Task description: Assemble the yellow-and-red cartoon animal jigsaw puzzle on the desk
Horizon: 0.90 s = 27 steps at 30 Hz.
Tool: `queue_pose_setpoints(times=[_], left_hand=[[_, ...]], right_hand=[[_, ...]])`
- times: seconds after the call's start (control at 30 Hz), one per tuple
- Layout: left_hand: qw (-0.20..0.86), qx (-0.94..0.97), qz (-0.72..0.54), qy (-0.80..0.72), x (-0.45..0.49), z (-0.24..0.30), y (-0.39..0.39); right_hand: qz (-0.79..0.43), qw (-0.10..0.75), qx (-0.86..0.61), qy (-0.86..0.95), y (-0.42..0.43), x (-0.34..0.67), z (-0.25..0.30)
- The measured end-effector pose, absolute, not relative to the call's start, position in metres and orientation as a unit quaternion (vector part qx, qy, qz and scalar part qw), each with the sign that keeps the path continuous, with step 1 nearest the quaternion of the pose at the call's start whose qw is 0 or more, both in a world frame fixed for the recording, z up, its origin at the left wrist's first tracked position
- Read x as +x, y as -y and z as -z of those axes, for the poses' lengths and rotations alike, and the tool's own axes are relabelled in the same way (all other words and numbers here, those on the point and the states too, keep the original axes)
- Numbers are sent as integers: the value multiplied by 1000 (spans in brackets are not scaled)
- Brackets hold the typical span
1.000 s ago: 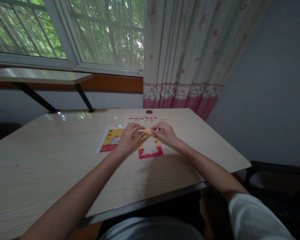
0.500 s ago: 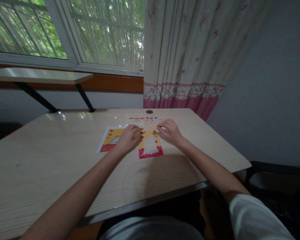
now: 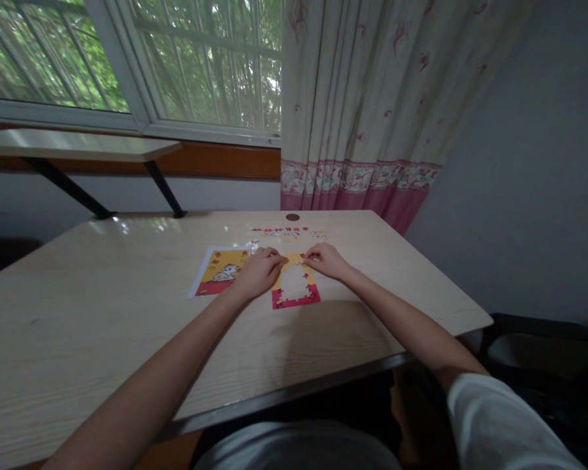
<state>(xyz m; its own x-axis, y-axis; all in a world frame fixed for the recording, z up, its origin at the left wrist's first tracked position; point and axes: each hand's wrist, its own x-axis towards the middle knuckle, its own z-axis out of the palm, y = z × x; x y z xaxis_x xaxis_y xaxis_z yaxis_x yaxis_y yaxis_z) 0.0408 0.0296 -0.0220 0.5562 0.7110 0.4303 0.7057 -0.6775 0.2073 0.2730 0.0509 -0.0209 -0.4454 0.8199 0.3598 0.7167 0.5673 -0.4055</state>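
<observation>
A partly assembled jigsaw puzzle lies on the table, its yellow and red border laid out around a bare middle. My right hand pinches a small yellow puzzle piece at the inner upper edge of that border. On the upper left side of the puzzle rests my left hand, fingers drawn together; anything between its fingertips is hidden. Left of it, partly covered by the hand, is a printed picture of a white cat on yellow and red.
Loose puzzle pieces, red, white and yellow, lie in rows beyond my hands. A round dark cable hole is near the table's far edge. A raised shelf stands at the back left, a curtain hangs behind, and a black chair is at right.
My right hand has come nearer with the yellow piece, from above the puzzle to its inner upper edge. My left fingertips have shifted slightly right over the border.
</observation>
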Motion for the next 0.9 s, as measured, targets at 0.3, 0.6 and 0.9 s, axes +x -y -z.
queue_pose_setpoints(times=[0.3, 0.6, 0.9], left_hand=[[2, 895, -190, -404, 52, 19, -24], [-23, 898, -165, -407, 56, 14, -19], [-56, 901, -129, -410, 56, 11, -18]], right_hand=[[-72, 252, -445, 856, -55, 273, 24], [-8, 204, -374, 905, -46, 275, 16], [-28, 197, -381, 903, -47, 277, 14]])
